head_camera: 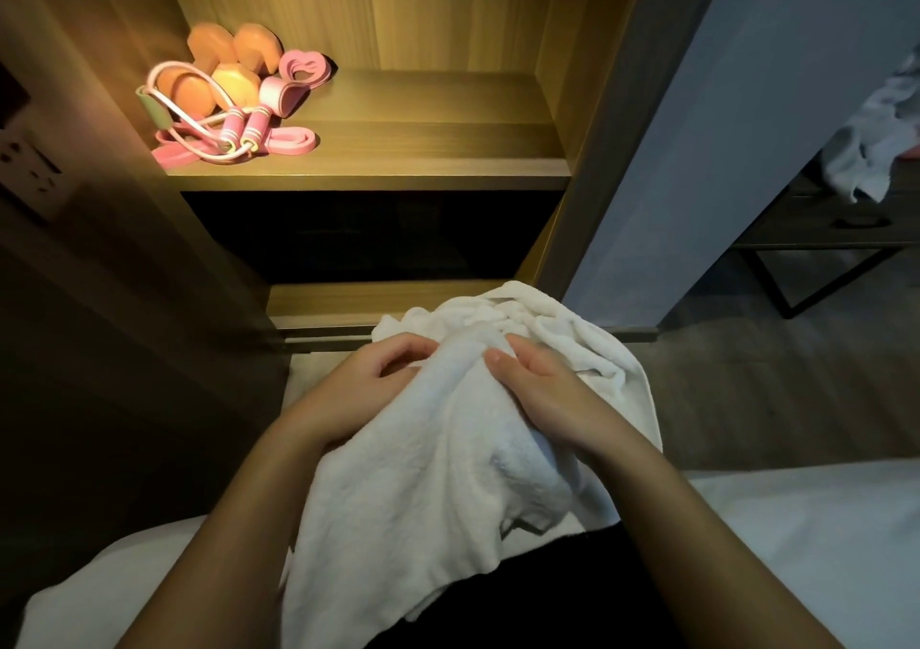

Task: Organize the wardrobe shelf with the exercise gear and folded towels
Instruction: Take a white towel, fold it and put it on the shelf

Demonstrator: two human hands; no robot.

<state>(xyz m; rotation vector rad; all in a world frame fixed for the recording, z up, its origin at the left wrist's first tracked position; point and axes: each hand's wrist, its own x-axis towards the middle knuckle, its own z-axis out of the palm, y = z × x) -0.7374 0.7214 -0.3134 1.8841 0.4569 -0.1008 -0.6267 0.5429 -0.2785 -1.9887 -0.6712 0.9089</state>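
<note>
Left hand: your fingers are curled into the towel, gripping a bunched fold at its left side.
Right hand: your fingers are closed over the towel's top, thumb pressed on the cloth.
Towel: white, crumpled, unfolded, draped over your lap, in front of the wardrobe.
Shelf: lit, wooden, bare on the right.
Gear: orange dumbbells, pink bands and jump rope heaped at the shelf's left end.

We see the lit wardrobe shelf, up and left of our grip, carrying orange dumbbells, a pink jump rope and pink resistance bands at its left end.
</note>
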